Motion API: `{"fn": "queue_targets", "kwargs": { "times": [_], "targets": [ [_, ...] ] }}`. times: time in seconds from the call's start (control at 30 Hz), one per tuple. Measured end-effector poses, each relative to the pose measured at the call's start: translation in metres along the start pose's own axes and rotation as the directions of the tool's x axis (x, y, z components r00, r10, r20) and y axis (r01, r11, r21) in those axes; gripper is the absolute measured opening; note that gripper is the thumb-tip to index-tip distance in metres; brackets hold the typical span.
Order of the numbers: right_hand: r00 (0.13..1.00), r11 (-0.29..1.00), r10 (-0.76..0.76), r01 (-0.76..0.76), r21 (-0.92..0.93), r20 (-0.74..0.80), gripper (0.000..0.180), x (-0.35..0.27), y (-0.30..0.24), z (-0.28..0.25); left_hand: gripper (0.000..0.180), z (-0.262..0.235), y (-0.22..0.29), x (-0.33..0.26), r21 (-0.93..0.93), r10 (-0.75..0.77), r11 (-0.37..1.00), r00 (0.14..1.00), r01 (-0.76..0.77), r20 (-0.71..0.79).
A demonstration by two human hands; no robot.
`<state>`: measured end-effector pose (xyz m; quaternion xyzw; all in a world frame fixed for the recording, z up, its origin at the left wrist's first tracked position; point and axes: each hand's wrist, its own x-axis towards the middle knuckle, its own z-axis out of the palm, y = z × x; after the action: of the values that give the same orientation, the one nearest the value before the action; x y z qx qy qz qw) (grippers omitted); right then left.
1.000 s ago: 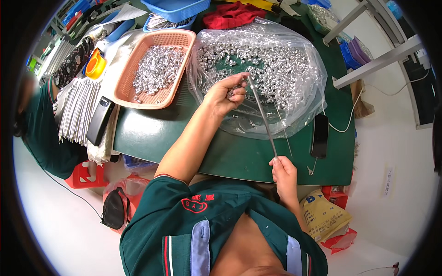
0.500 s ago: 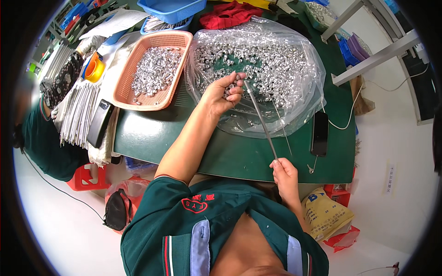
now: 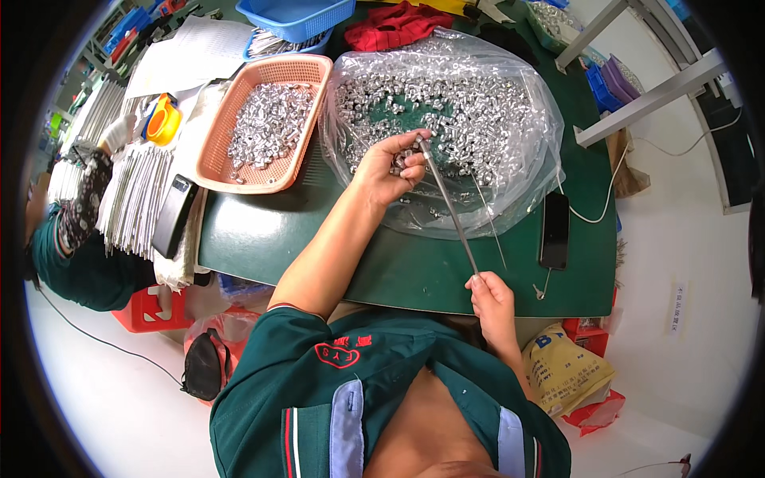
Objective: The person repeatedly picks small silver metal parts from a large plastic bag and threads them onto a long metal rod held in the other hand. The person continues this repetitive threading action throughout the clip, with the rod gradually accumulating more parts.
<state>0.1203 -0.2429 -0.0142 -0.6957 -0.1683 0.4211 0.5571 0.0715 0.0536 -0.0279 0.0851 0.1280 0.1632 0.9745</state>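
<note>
The right hand (image 3: 492, 299) is pinching the near end of a thin metal rod (image 3: 448, 205), its grip closed tight around it just above the front edge of the green desk (image 3: 414, 271). The rod is slanting up and away across the desk to the left hand (image 3: 390, 167), which is meeting its far tip with fingers curled in, the grip closed on a few small silver pieces right at the rod's end. That left hand is hovering over a clear plastic bag (image 3: 510, 191) spread flat on the desk and heaped with many more of the same small silver metal pieces (image 3: 478, 111). A second thin rod (image 3: 488, 223) is lying on the bag just right of the held one. To the left of the bag, an orange basket (image 3: 307, 131) is sitting with another pile of silver pieces inside. A black phone (image 3: 555, 230) is lying to the right of the bag with a white cable running off it. Further left, a second dark phone (image 3: 174, 215) is resting on a stack of white sheets (image 3: 131, 199), beside another person's arm in a patterned sleeve (image 3: 84, 199).
</note>
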Motion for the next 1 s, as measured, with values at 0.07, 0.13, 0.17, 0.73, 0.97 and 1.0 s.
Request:
{"fn": "queue_targets", "kwargs": {
  "times": [0.07,0.13,0.17,0.73,0.97,1.0],
  "targets": [
    [1.0,0.999,-0.024,0.024,-0.045,-0.008,0.019,0.0,0.001,-0.001,0.021,-0.001,0.002,-0.001,0.039,-0.022,0.999,1.0,0.021,0.021],
    [0.999,0.997,-0.038,0.037,-0.067,-0.018,0.019,0.0,0.001,-0.002,0.021,-0.003,0.004,0.0,0.114,-0.013,0.993,1.0,0.01,0.024],
    [0.999,0.996,-0.045,0.043,-0.079,-0.023,0.019,0.0,0.002,-0.002,0.021,-0.004,0.004,0.0,0.151,-0.009,0.988,1.0,0.005,0.026],
    [0.989,0.979,0.087,-0.107,0.174,0.122,0.02,0.004,-0.006,0.008,0.02,0.005,-0.003,-0.002,0.19,0.172,0.968,0.985,-0.165,-0.02],
    [0.998,0.997,0.039,-0.043,0.06,0.058,0.019,0.002,-0.003,0.002,0.021,-0.002,0.003,-0.002,0.234,0.062,0.97,0.998,-0.065,0.018],
    [0.999,0.999,0.036,-0.036,0.017,0.031,0.019,0.001,-0.002,0.001,0.021,-0.003,0.006,-0.001,0.245,0.027,0.969,0.999,-0.032,0.021]
  ]
}}
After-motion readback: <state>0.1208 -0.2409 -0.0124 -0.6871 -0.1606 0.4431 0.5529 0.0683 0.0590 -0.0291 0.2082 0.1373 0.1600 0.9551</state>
